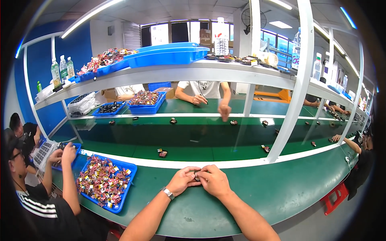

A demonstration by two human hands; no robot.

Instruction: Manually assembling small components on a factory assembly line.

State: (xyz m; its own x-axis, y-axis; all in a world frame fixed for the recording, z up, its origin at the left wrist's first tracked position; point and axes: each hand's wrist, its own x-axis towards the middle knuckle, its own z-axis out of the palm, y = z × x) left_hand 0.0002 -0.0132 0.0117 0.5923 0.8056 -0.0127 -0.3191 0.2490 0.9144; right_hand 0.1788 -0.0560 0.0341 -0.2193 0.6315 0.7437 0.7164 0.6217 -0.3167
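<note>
My left hand [184, 180], with a metal watch on its wrist, is closed round a small dark part [196, 176] over the green bench. From the other side my right hand [213, 180] pinches at the same part with thumb and fingertips. The fingers cover most of the part, so its exact kind cannot be made out. Left of my forearms, a blue tray [131, 182] is heaped with small red, yellow and black electronic pieces [102, 180].
Beyond a white rail [201, 164], a green belt [205, 150] carries scattered small assemblies [162, 153]. A white post [290, 100] rises to my right. Overhead, a shelf [173, 72] holds blue trays and bottles. Co-workers sit left, right and opposite; a red stool [335, 199] stands at right.
</note>
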